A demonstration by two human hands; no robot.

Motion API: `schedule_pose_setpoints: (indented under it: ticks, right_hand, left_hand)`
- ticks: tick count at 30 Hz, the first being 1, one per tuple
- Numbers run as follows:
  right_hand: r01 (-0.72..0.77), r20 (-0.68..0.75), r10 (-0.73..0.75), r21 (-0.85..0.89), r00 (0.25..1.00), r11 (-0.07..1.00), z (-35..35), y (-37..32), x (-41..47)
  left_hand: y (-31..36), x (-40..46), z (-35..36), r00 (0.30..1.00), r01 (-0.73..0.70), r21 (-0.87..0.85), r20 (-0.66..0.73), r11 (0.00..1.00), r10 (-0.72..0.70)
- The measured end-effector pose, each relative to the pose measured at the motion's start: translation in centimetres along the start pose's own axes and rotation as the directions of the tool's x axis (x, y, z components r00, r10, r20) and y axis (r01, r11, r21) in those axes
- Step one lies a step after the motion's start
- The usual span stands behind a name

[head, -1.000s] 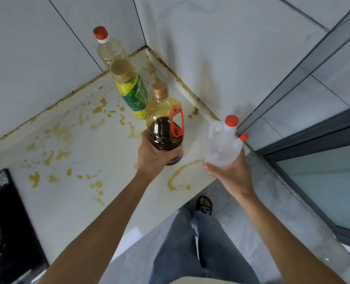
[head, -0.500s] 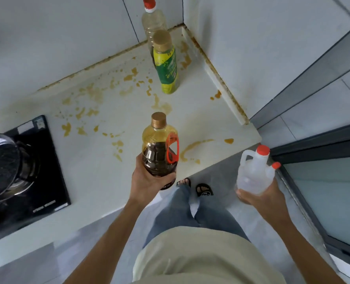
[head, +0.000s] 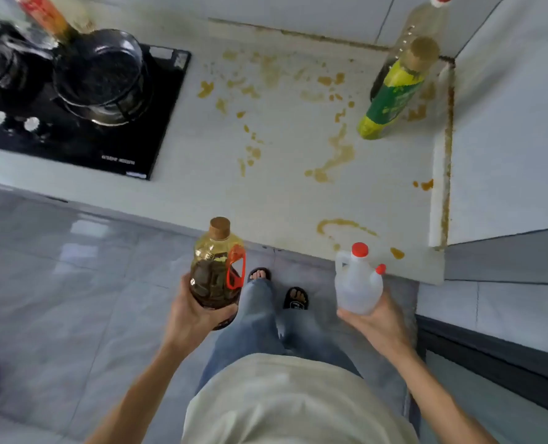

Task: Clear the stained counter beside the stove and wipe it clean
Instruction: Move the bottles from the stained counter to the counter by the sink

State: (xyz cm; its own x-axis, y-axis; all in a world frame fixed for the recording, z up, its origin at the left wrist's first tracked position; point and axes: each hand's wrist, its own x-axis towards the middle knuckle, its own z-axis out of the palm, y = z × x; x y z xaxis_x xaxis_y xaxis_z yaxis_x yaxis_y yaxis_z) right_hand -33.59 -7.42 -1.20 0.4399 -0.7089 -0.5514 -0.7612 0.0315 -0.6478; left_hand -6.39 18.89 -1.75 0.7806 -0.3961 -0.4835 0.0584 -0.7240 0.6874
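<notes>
The white counter (head: 285, 193) beside the stove is spattered with yellow-brown stains. My left hand (head: 192, 312) grips a dark-liquid bottle (head: 216, 270) with a gold cap and orange handle, held off the counter above the floor. My right hand (head: 375, 322) holds a clear plastic jug (head: 356, 283) with red caps, also off the counter near its front edge. A green-labelled bottle (head: 391, 94) and a clear red-capped bottle (head: 423, 20) stand in the far right corner.
A black gas stove (head: 83, 129) with a dark pot (head: 99, 72) lies left of the stained area. Tiled walls (head: 506, 123) close the counter at the back and right. My feet in sandals stand on grey floor tiles (head: 74, 283).
Both hands have pulled back from the counter with their bottles, and the view has swung left so the stove and floor show more.
</notes>
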Motion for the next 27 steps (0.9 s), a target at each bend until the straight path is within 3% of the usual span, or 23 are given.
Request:
schedule_pose_setpoints:
  ticks: [7, 14, 20, 27]
  right_hand:
    - [0.247, 0.279, -0.194, -0.172, 0.941, 0.954, 6.2, -10.4, 2.6]
    - [0.501, 0.506, -0.326, -0.258, 0.799, 0.826, 16.9, -19.4, 2.6]
    - [0.533, 0.603, -0.226, -0.396, 0.765, 0.748, 25.9, -22.7, 1.8]
    - [0.525, 0.596, -0.180, -0.476, 0.782, 0.705, 30.8, -26.0, 2.5]
  left_hand:
    - [-9.8, -9.0, -3.7, 0.927, 0.272, -0.190, -0.213, 0.943, -0.310]
    - [-17.1, -16.0, -6.2, 0.789, 0.376, -0.378, -0.348, 0.846, -0.507]
    - [-22.3, -17.4, -9.3, 0.684, 0.462, -0.484, -0.338, 0.743, -0.646]
    - [-24.6, -12.7, -15.4, 0.633, 0.434, -0.574, -0.355, 0.695, -0.688]
